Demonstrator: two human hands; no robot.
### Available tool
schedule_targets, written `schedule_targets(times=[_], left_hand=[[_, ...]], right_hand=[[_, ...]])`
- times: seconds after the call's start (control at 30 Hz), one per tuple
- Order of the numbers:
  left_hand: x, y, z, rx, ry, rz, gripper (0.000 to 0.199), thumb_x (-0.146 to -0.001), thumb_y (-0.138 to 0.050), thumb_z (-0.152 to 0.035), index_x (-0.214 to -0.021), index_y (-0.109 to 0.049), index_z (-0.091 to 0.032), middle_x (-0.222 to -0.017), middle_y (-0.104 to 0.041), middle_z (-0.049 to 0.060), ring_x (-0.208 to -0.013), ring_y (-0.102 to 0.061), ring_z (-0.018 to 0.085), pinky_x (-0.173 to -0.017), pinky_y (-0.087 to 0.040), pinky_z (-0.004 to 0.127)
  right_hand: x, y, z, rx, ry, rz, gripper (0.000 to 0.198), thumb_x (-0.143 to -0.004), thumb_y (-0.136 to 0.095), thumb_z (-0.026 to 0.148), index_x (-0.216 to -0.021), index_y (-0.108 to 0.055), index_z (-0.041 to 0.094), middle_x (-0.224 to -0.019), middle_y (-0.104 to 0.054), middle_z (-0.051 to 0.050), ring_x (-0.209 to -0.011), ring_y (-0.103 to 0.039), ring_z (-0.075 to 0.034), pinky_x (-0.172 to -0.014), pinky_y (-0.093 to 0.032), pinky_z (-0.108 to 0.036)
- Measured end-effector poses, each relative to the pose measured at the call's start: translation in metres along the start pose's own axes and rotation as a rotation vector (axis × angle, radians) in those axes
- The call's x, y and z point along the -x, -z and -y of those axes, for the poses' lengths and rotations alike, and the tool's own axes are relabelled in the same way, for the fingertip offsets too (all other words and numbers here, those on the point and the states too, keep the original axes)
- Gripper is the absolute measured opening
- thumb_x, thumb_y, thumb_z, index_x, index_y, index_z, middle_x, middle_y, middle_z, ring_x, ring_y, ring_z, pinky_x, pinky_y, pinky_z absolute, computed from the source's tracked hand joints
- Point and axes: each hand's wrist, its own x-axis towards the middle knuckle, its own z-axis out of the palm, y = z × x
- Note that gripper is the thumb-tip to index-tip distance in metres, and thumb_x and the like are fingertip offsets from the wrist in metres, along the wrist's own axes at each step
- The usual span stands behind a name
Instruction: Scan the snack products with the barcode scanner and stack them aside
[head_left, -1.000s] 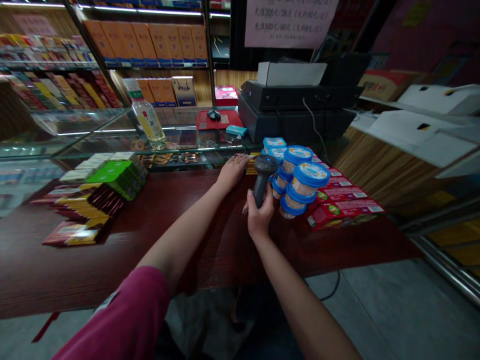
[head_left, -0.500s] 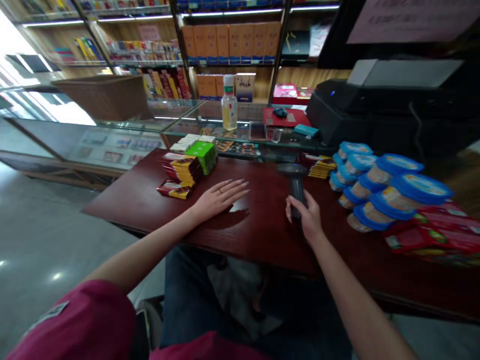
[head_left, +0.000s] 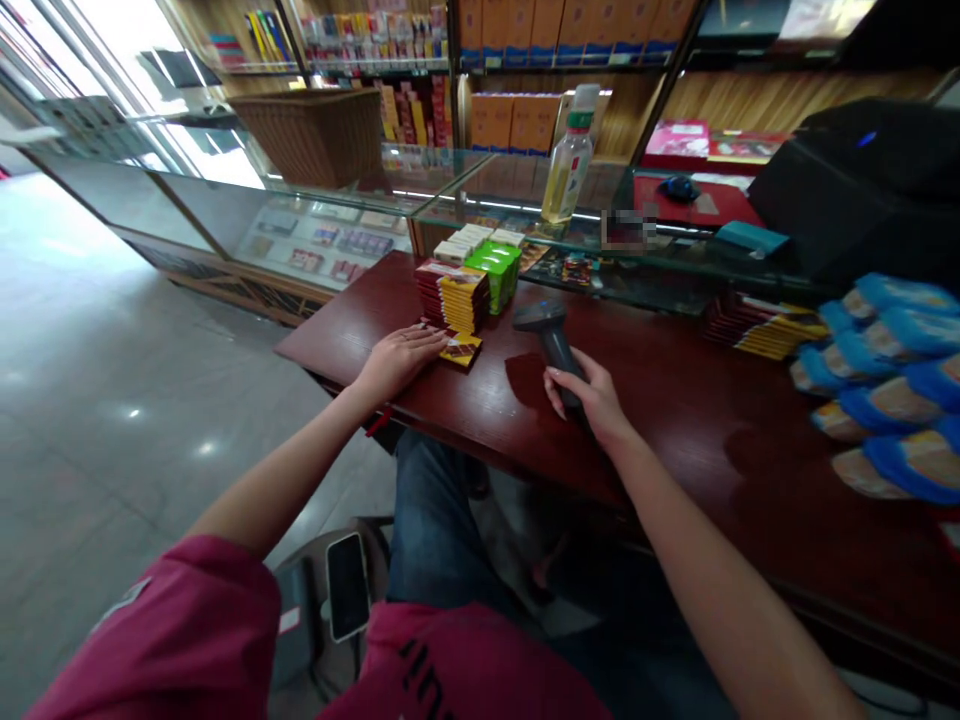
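Observation:
My right hand (head_left: 587, 392) is wrapped round the handle of a dark barcode scanner (head_left: 556, 345), whose head points left, above the table. My left hand (head_left: 405, 358) lies with stretched fingers on the near left of the table, its fingertips over the edge of a flat yellow-and-maroon packet (head_left: 463, 350). Just behind that packet rises a stack of the same kind of packets (head_left: 459, 297). Green boxes (head_left: 499, 268) stand beside the stack, and small white boxes (head_left: 472, 243) behind it.
On the dark red table (head_left: 487, 420), more packets (head_left: 765, 325) and blue-lidded tubs (head_left: 892, 390) stand to the right. A bottle (head_left: 570, 165) and a computer mouse (head_left: 679, 190) are on the glass counter behind. A phone (head_left: 347, 585) rests on a stool at lower left.
My view has turned left. My left hand has moved left to the packet in front of the stack. My right hand has brought the scanner left, closer to the stack.

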Motion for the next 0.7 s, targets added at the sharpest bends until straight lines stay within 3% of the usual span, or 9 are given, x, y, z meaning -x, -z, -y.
schedule_targets(times=[0.13,0.3,0.43,0.5,0.7], left_hand=[[-0.017,-0.018,-0.044,0.153,0.098,-0.148,0.039,-0.104,-0.054,-0.026,-0.138,-0.072,-0.028,-0.142,-0.071,0.006,-0.132,-0.068,0.024,-0.115,-0.051,0.04],[-0.083,-0.046,-0.084,0.593,0.401,-0.449,0.029,-0.098,-0.067,-0.031,-0.121,-0.081,-0.02,-0.117,-0.082,0.008,-0.108,-0.078,0.026,-0.099,-0.058,0.035],[-0.138,-0.076,-0.094,1.151,0.579,-0.381,0.03,-0.095,-0.071,-0.03,-0.119,-0.08,-0.013,-0.11,-0.083,0.011,-0.094,-0.078,0.024,-0.083,-0.062,0.035],[-0.152,-0.09,-0.093,1.309,0.62,-0.323,0.031,-0.094,-0.072,-0.029,-0.12,-0.079,-0.012,-0.106,-0.083,0.011,-0.083,-0.077,0.02,-0.073,-0.062,0.031],[-0.154,-0.105,-0.087,1.319,0.591,-0.292,0.028,-0.091,-0.075,-0.028,-0.114,-0.08,-0.012,-0.096,-0.081,0.007,-0.071,-0.071,0.013,-0.065,-0.058,0.024]], right_hand=[[0.005,0.015,-0.002,-0.048,0.012,-0.035,0.031,-0.079,-0.081,0.046,-0.087,-0.061,0.023,-0.071,-0.067,0.002,-0.043,-0.05,-0.01,-0.035,-0.035,-0.023],[0.021,0.04,-0.001,-0.054,0.08,-0.215,0.033,-0.08,-0.079,0.047,-0.085,-0.057,0.024,-0.072,-0.066,0.002,-0.046,-0.051,-0.009,-0.036,-0.035,-0.022],[0.03,0.045,0.0,-0.06,0.036,-0.191,0.034,-0.08,-0.08,0.049,-0.087,-0.056,0.025,-0.069,-0.061,0.004,-0.044,-0.048,-0.009,-0.035,-0.034,-0.021],[0.03,0.044,0.0,-0.041,0.023,-0.154,0.033,-0.081,-0.08,0.048,-0.088,-0.058,0.025,-0.069,-0.061,0.004,-0.044,-0.048,-0.009,-0.035,-0.034,-0.021],[0.029,0.041,0.002,-0.014,0.005,-0.084,0.028,-0.084,-0.08,0.043,-0.089,-0.062,0.023,-0.067,-0.06,0.004,-0.043,-0.05,-0.009,-0.034,-0.035,-0.022]])
